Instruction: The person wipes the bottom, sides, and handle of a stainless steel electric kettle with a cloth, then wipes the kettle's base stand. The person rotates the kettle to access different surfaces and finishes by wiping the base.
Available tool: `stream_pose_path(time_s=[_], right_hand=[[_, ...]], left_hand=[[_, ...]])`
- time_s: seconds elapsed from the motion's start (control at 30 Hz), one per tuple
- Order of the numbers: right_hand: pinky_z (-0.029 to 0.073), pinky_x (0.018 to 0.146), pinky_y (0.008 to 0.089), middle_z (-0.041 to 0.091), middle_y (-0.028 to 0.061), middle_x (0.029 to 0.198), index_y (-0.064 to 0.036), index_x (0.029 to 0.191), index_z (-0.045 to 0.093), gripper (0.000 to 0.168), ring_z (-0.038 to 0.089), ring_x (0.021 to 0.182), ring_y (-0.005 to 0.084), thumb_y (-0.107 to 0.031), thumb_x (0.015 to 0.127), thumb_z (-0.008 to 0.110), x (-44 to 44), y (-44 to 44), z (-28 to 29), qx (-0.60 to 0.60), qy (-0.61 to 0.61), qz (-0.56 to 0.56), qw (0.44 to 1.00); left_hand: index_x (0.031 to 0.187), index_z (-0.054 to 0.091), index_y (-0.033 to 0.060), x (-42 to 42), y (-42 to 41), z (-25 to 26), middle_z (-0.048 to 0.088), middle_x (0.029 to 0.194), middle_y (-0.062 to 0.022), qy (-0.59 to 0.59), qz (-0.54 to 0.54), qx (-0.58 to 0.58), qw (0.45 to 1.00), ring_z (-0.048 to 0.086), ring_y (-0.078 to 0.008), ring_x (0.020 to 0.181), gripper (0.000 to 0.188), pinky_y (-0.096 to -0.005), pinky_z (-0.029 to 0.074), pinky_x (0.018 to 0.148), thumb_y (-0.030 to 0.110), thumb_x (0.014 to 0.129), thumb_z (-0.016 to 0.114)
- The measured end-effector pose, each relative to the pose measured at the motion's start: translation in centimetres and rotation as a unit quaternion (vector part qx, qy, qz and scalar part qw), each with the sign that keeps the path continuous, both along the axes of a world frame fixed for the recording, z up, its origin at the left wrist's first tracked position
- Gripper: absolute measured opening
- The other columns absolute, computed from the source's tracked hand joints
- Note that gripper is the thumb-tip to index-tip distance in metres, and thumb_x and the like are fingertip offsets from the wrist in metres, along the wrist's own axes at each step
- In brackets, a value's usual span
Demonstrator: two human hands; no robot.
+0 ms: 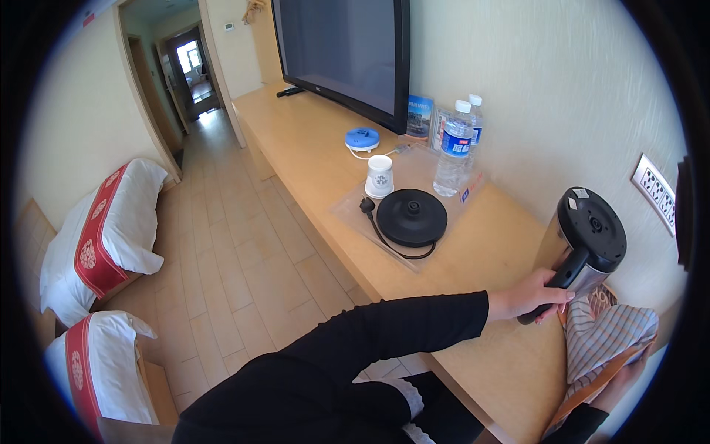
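Note:
My left hand grips the black handle of an electric kettle. The kettle is tipped over, with its black underside facing up and its metal body pointing down. At the right edge, my right hand holds a striped cloth with an orange border, just below the kettle. The kettle's mouth is hidden, so I cannot tell whether the cloth touches it. On the wooden desk sits the kettle's round black power base, its cord and plug lying beside it.
An upturned white paper cup, a water bottle with another behind it, and a blue-and-white round device stand near the base. Behind them is a television. A socket strip is on the wall; two beds lie left.

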State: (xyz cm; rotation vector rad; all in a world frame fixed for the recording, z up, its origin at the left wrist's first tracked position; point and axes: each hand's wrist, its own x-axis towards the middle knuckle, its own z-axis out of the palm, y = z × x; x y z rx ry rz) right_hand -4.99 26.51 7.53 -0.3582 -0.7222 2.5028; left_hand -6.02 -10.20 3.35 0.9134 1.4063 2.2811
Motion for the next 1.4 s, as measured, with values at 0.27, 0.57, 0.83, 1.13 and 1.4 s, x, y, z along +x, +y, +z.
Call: stream_pose_path(time_s=[0.27, 0.57, 0.83, 1.13, 1.4], right_hand=[[0.034, 0.116, 0.0473, 0.046, 0.0093, 0.150, -0.012, 0.144, 0.050, 0.045, 0.045, 0.137, 0.0273, -0.035, 0.104, 0.046, -0.3, 0.1, -0.4, -0.011, -0.034, 0.015, 0.999], [0.033, 0.116, 0.0506, 0.047, 0.0112, 0.150, -0.011, 0.145, 0.047, 0.047, 0.044, 0.138, 0.0300, -0.036, 0.106, 0.041, 0.8, -2.8, 0.8, 0.005, -0.041, 0.019, 0.999], [0.033, 0.115, 0.0542, 0.047, 0.0156, 0.149, -0.008, 0.144, 0.047, 0.050, 0.045, 0.135, 0.0361, -0.039, 0.106, 0.037, 0.4, -3.7, 0.4, 0.015, 0.008, 0.019, 1.000], [0.046, 0.105, 0.0454, 0.060, 0.0174, 0.131, -0.001, 0.131, 0.056, 0.043, 0.059, 0.118, 0.0327, -0.033, 0.107, 0.038, -1.1, 0.3, -3.5, 0.050, 0.071, 0.097, 0.992], [0.050, 0.101, 0.0425, 0.062, 0.0168, 0.128, 0.000, 0.129, 0.056, 0.040, 0.061, 0.114, 0.0305, -0.030, 0.107, 0.041, -1.0, 0.2, -3.7, 0.065, 0.077, 0.109, 0.989]], left_hand=[[0.075, 0.056, 0.0078, 0.6, -0.2, 0.1, 0.054, 0.057, -0.0033, -0.036, -0.106, 0.021, 0.993, 0.053, -0.0116, 0.048, 0.031, -0.0285, 0.045, 0.051, 0.029, 0.096, 0.062], [0.076, 0.051, 0.0099, 0.8, -0.2, 0.4, 0.050, 0.056, -0.0003, -0.044, -0.082, -0.020, 0.995, 0.048, -0.0085, 0.045, 0.028, -0.0254, 0.039, 0.044, 0.025, 0.094, 0.067], [0.077, 0.056, 0.0077, 2.1, -0.5, -0.6, 0.053, 0.056, 0.0011, 0.023, -0.019, -0.117, 0.993, 0.050, -0.0080, 0.048, 0.019, -0.0252, 0.039, 0.048, 0.015, 0.090, 0.068], [0.070, 0.056, 0.0026, 4.2, 1.2, -3.0, 0.060, 0.069, -0.0095, 0.202, 0.027, -0.169, 0.964, 0.060, -0.0218, 0.065, 0.026, -0.0321, 0.044, 0.060, 0.018, 0.081, 0.074], [0.103, 0.069, 0.0039, 5.9, 1.4, -3.1, 0.069, 0.100, -0.0134, 0.258, 0.031, -0.171, 0.951, 0.066, -0.0306, 0.093, 0.030, -0.0358, 0.051, 0.083, 0.021, 0.079, 0.076]])
